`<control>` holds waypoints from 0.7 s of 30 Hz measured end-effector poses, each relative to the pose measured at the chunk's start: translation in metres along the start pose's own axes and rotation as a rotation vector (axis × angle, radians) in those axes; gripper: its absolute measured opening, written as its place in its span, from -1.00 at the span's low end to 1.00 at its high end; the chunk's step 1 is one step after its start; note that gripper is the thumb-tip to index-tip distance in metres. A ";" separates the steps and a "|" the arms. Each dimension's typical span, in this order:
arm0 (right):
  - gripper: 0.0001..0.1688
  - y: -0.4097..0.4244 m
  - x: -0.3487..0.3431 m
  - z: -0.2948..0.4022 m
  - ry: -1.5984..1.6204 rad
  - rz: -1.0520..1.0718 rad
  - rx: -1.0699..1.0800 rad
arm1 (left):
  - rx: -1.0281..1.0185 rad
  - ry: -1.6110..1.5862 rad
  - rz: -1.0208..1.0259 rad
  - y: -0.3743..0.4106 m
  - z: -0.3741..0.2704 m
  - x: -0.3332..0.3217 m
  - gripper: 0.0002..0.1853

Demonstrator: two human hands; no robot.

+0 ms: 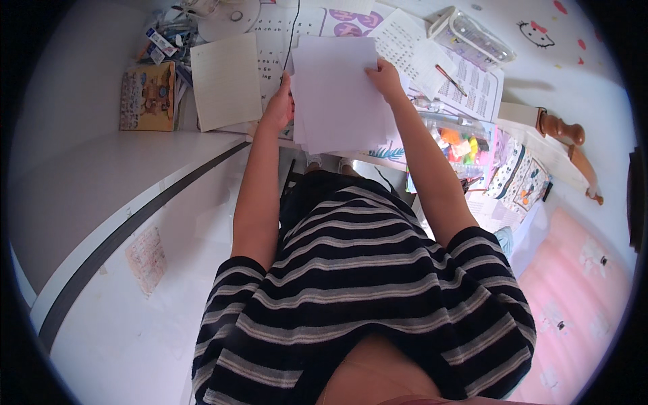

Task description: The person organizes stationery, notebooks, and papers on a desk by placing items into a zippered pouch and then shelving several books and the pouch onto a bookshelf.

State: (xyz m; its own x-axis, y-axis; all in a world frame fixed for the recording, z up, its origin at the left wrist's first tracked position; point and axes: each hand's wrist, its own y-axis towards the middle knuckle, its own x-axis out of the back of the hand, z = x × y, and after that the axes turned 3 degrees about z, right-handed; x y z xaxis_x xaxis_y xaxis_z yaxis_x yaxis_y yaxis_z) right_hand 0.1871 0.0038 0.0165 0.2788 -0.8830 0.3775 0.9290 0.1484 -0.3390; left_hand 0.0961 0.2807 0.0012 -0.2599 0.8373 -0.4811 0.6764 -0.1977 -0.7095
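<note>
A loose stack of blank white paper sheets (336, 96) is between my two hands, its lower sheets fanned slightly out of line. My right hand (387, 78) grips the upper right edge, thumb lying over the top sheet. Along the left edge stands my left hand (280, 105), thumb pointing up; its fingers are partly hidden, and whether they grip the sheets is unclear. Left of that hand lies a lined notebook page (228, 83). Under the stack shows a printed mat (271, 55) bearing letters, crossed by a thin black cable (293, 30).
Printed worksheets (405, 45), a red pen (450, 80) and a clear pencil case (471, 38) lie at upper right. A clear box of colourful items (463, 144) stands beside my right forearm. At left are an illustrated book (148, 96) and packaged stationery (162, 43). A white partition (126, 167) borders the left side.
</note>
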 end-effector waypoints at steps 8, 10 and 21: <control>-0.42 -0.008 -0.033 0.024 -0.136 -0.221 0.134 | -0.505 0.534 -0.097 -0.001 0.018 -0.013 -0.57; -0.37 -0.016 -0.023 0.021 0.000 -0.281 0.180 | -0.564 0.578 -0.062 -0.008 0.009 -0.028 -0.61; -0.56 -0.101 0.062 0.076 0.185 0.121 0.079 | -0.735 0.769 0.037 -0.093 -0.050 -0.076 -0.63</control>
State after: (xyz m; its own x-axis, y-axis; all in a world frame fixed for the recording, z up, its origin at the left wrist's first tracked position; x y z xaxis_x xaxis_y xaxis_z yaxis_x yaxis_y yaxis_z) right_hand 0.1292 -0.0319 0.1392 0.3469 -0.9220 0.1718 0.9098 0.2862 -0.3007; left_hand 0.0874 0.2608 0.1289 0.1006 0.9848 0.1414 0.9918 -0.0881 -0.0920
